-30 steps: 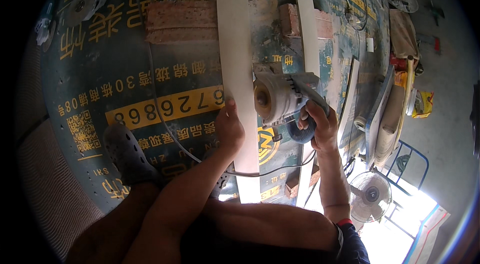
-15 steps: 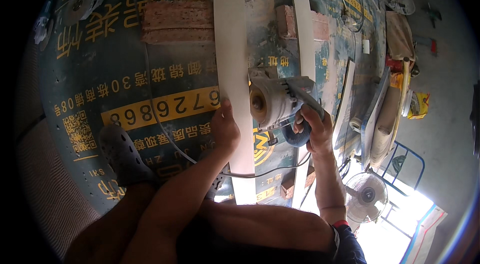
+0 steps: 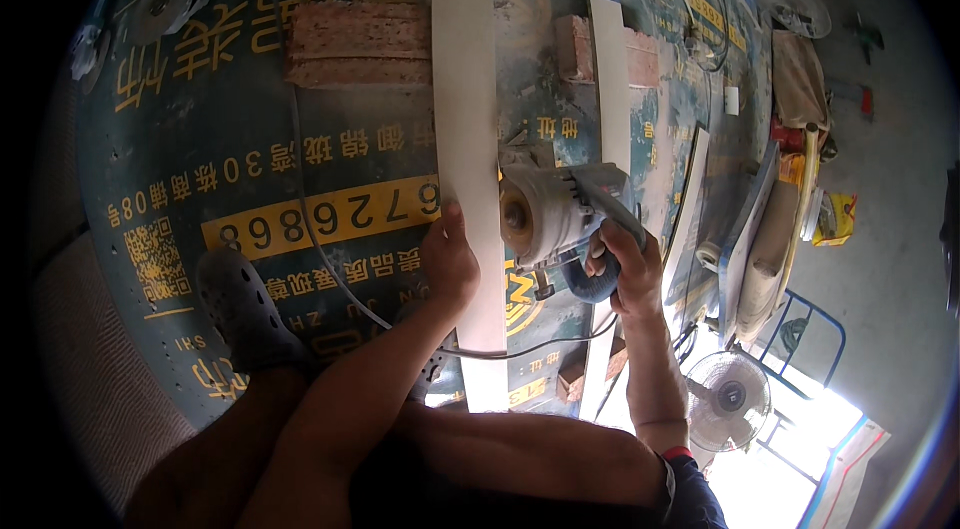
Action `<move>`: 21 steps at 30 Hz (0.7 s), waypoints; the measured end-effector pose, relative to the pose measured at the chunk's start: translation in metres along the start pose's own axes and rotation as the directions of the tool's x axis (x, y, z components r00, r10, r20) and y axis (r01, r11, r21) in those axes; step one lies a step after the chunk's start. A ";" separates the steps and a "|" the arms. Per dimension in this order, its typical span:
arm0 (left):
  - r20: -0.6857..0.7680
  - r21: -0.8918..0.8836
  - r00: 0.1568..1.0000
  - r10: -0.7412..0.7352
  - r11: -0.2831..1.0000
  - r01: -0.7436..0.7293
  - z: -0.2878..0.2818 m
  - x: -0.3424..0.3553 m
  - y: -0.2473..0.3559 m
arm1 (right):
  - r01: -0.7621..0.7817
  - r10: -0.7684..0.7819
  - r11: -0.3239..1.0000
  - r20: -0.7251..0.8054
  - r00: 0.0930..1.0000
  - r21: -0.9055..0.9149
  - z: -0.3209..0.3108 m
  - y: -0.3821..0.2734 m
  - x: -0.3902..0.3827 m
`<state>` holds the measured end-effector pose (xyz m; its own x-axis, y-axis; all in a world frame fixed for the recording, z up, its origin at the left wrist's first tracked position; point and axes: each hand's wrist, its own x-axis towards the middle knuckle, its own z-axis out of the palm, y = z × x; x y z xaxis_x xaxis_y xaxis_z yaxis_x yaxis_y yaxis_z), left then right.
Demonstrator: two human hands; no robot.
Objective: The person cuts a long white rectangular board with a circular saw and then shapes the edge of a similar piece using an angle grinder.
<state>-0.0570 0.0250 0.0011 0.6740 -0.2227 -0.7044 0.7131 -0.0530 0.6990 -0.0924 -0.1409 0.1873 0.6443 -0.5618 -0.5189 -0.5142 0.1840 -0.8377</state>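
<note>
A long pale strip [image 3: 466,99] lies lengthwise in front of me. My left hand [image 3: 450,261] grips its left edge, thumb on top and the other fingers hidden beneath. My right hand [image 3: 630,267] is closed round the handle of a grey corded power saw [image 3: 538,217], which sits tilted against the right edge of that strip; its blade is hidden. Its cable [image 3: 535,354] runs across the strip below both hands. A second, narrower strip [image 3: 610,69] runs parallel on the right, over a brick [image 3: 642,57]. Another brick [image 3: 360,44] lies left of the long strip.
Printed green sheeting [image 3: 210,129] covers the work surface, with my shoe [image 3: 240,309] on it. An angle grinder [image 3: 170,4] lies upper left. Boards and rolled material [image 3: 775,249] line the right side, near a fan [image 3: 725,399], a blue metal frame [image 3: 820,329] and a yellow bag [image 3: 835,219].
The saw and my right hand have moved slightly down the frame, toward me, along the strip. My left hand keeps its hold, with little change in position.
</note>
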 end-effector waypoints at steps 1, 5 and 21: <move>-0.001 -0.002 1.000 0.000 1.000 0.000 0.000 0.000 0.001 | -0.001 0.001 1.000 -0.003 1.000 -0.006 0.000 0.000 0.000; -0.005 -0.005 1.000 0.006 1.000 -0.006 0.001 0.003 -0.004 | -0.012 0.012 1.000 -0.007 1.000 0.010 0.003 -0.001 -0.002; 0.003 0.052 0.999 -0.042 0.998 0.042 -0.001 -0.003 0.006 | -0.055 0.053 0.998 -0.063 0.997 -0.028 0.004 -0.001 -0.008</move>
<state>-0.0545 0.0263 0.0070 0.6428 -0.2230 -0.7329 0.7297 -0.1130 0.6744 -0.0953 -0.1332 0.1913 0.5788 -0.6011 -0.5510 -0.5646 0.1921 -0.8027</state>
